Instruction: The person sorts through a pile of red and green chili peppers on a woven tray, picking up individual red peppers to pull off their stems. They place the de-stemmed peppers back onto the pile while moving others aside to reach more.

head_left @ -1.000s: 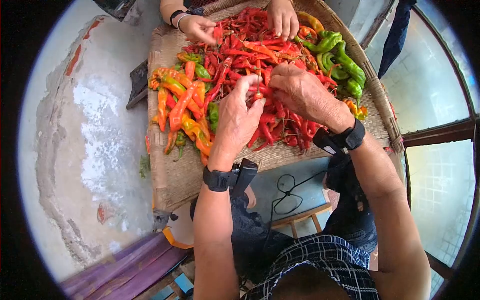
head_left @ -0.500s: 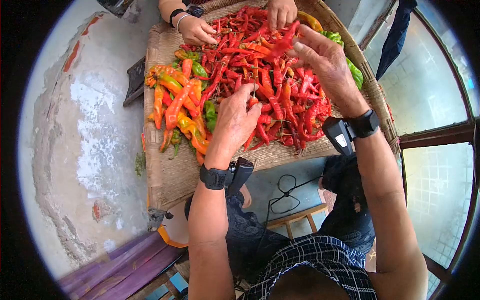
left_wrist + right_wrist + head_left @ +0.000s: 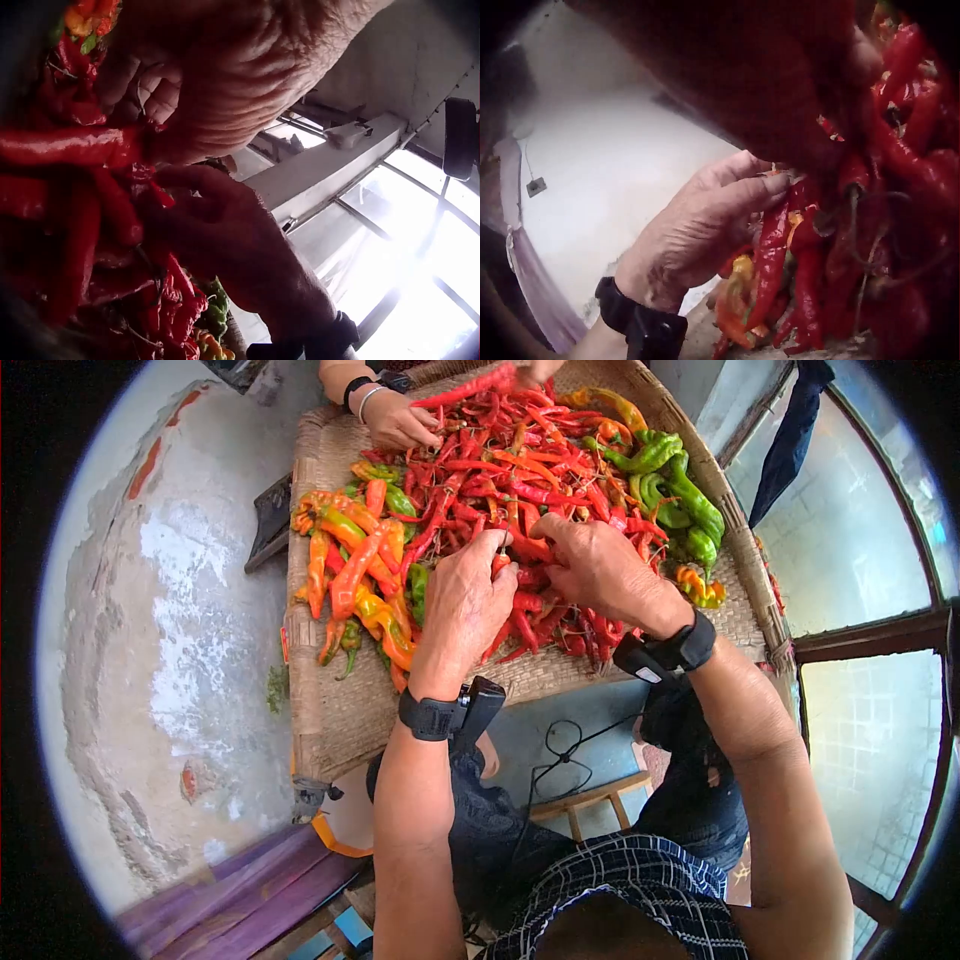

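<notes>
Both hands meet over the heap of red chili peppers (image 3: 575, 625). The left hand (image 3: 465, 595) pinches a red chili pepper by its stem end; in the right wrist view this pepper (image 3: 771, 255) hangs below the fingertips. A thin pale strand (image 3: 140, 96) shows at the left fingers in the left wrist view. The right hand (image 3: 610, 575) reaches in from the right, fingertips close to the left hand's. From the left wrist view its thumb and forefinger (image 3: 187, 178) close on a small red pepper end (image 3: 162, 196). Its other fingers are mostly hidden.
A woven tray (image 3: 330, 710) bears the heap, with orange peppers (image 3: 360, 575) at left and green peppers (image 3: 690, 500) at right. Across it, another person's hand (image 3: 400, 422) rests by the heap; a long red pepper (image 3: 465, 387) is lifted beside it. Windows (image 3: 870, 740) stand at right.
The right hand swung up and right with a blurred red pepper, then came back beside the left hand, which stayed nearly in place. The other person lifted a long red pepper.
</notes>
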`<state>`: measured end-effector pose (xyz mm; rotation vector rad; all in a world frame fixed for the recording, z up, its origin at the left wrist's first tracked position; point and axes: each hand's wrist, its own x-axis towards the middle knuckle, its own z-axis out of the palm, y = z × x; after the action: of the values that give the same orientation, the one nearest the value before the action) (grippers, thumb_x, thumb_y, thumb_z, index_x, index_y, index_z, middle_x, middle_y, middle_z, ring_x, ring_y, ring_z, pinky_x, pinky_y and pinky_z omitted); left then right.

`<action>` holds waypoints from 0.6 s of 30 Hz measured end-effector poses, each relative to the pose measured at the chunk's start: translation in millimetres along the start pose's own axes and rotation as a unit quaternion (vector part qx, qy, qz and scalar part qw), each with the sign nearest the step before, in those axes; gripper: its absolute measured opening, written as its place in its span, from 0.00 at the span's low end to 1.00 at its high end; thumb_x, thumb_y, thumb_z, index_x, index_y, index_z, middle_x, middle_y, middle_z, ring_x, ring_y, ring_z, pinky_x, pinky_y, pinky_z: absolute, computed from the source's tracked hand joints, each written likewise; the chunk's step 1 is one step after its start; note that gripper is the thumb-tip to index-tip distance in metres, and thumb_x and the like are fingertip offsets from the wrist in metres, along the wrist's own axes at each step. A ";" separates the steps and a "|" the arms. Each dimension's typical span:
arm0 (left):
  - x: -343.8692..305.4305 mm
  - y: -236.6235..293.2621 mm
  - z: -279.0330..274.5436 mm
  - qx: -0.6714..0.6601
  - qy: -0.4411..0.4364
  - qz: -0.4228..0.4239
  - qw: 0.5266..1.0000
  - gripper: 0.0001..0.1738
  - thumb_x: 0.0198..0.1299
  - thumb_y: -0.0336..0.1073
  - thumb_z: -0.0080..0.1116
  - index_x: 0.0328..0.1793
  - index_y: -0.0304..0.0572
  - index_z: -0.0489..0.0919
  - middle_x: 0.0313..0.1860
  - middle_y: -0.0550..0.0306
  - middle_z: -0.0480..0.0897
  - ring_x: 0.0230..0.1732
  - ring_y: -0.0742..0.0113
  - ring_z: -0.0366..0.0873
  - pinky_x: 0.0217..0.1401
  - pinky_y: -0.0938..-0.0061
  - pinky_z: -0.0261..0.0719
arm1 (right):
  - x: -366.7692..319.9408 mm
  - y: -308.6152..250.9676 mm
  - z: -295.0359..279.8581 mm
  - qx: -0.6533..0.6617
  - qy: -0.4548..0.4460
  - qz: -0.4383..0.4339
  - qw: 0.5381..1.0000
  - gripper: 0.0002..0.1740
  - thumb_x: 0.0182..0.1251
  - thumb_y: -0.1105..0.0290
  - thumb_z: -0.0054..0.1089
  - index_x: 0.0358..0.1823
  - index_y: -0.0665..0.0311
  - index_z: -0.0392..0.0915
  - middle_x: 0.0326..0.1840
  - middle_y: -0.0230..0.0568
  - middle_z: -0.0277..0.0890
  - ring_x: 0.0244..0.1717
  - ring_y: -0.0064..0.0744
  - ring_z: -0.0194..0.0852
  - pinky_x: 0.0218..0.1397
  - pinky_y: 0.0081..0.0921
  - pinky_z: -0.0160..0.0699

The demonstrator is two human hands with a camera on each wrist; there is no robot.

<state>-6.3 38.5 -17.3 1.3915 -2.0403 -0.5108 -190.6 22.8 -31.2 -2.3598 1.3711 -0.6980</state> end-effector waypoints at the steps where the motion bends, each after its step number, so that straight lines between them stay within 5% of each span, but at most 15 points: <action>1: -0.1 0.1 -1.2 -0.001 0.005 -0.004 1.000 0.16 0.57 0.30 0.60 0.52 0.34 0.77 0.35 0.42 0.83 0.37 0.51 0.83 0.42 0.64 0.78 | 1.0 -0.2 -4.2 0.051 -0.019 0.023 0.998 0.19 0.55 0.75 0.61 0.50 0.67 0.73 0.24 0.44 0.76 0.26 0.35 0.76 0.30 0.30 0.75; 6: 0.0 -3.3 -4.2 -0.015 0.047 0.011 0.999 0.15 0.57 0.30 0.60 0.50 0.34 0.77 0.35 0.42 0.83 0.37 0.51 0.83 0.42 0.65 0.78 | 10.1 4.7 -44.1 0.273 -0.099 0.113 0.950 0.13 0.62 0.75 0.57 0.49 0.69 0.74 0.25 0.28 0.76 0.24 0.19 0.72 0.27 0.19 0.70; 9: 0.0 -1.7 -6.7 -0.019 0.029 -0.013 0.999 0.13 0.57 0.30 0.59 0.48 0.33 0.77 0.34 0.43 0.83 0.36 0.55 0.83 0.40 0.67 0.78 | 18.0 12.6 -52.7 0.359 -0.039 0.122 0.924 0.16 0.66 0.71 0.58 0.53 0.70 0.74 0.30 0.32 0.77 0.30 0.18 0.73 0.32 0.17 0.73; 11: -0.1 -1.1 -5.9 -0.050 0.005 -0.029 0.998 0.12 0.57 0.29 0.60 0.46 0.33 0.77 0.30 0.49 0.81 0.32 0.65 0.81 0.38 0.72 0.77 | 25.3 15.2 -43.6 0.484 0.180 0.078 0.853 0.22 0.69 0.67 0.59 0.60 0.70 0.71 0.36 0.36 0.78 0.38 0.18 0.74 0.40 0.18 0.75; 12: -0.5 -0.3 -5.6 -0.050 0.004 -0.029 0.998 0.12 0.57 0.29 0.60 0.46 0.33 0.77 0.30 0.49 0.81 0.32 0.65 0.81 0.38 0.72 0.77 | 23.4 16.5 -43.9 0.484 0.181 0.078 0.853 0.22 0.69 0.67 0.59 0.60 0.70 0.71 0.36 0.36 0.78 0.38 0.18 0.74 0.40 0.18 0.75; 15: -0.4 2.4 -5.7 -0.117 -0.008 -0.043 0.992 0.11 0.58 0.28 0.59 0.46 0.32 0.76 0.28 0.57 0.79 0.30 0.75 0.76 0.36 0.77 0.75 | 15.1 17.3 -39.2 0.236 0.069 -0.024 0.969 0.19 0.65 0.70 0.60 0.56 0.70 0.76 0.40 0.43 0.80 0.42 0.29 0.79 0.46 0.28 0.79; 18: 1.6 3.0 -3.5 -0.179 -0.019 -0.072 0.981 0.09 0.61 0.27 0.57 0.47 0.33 0.75 0.31 0.63 0.77 0.32 0.80 0.73 0.36 0.81 0.73 | 5.2 0.3 -24.1 0.144 -0.002 -0.132 0.981 0.18 0.58 0.72 0.64 0.51 0.67 0.79 0.39 0.50 0.78 0.43 0.47 0.78 0.49 0.36 0.77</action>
<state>-6.4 38.3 -12.4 1.3192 -1.7722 -0.9230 -202.2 17.3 -10.1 -2.3215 0.8907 -0.8963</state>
